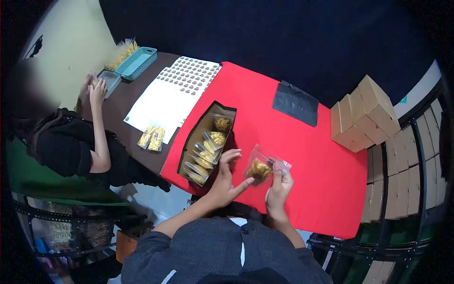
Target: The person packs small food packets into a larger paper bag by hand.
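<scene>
Over the red tabletop, my right hand (279, 187) pinches the edge of a clear plastic packet (259, 168) of yellow snack pieces. My left hand (225, 181) has its fingers apart, with the thumb reaching towards the packet's lower left and the other fingers beside an open box. That box (188, 145) has dark edges and a brown inside, and stands at the left side of the red cloth. Several similar snack packets (204, 155) lean in a row inside it.
A black flat bag (296, 103) lies on the red cloth (255, 94). Cardboard boxes (364, 116) are stacked at its right end. On the brown table (151, 156) are sticker sheets (189, 71), two snack packets (152, 138) and a teal basket (137, 64). A person (71, 142) works there.
</scene>
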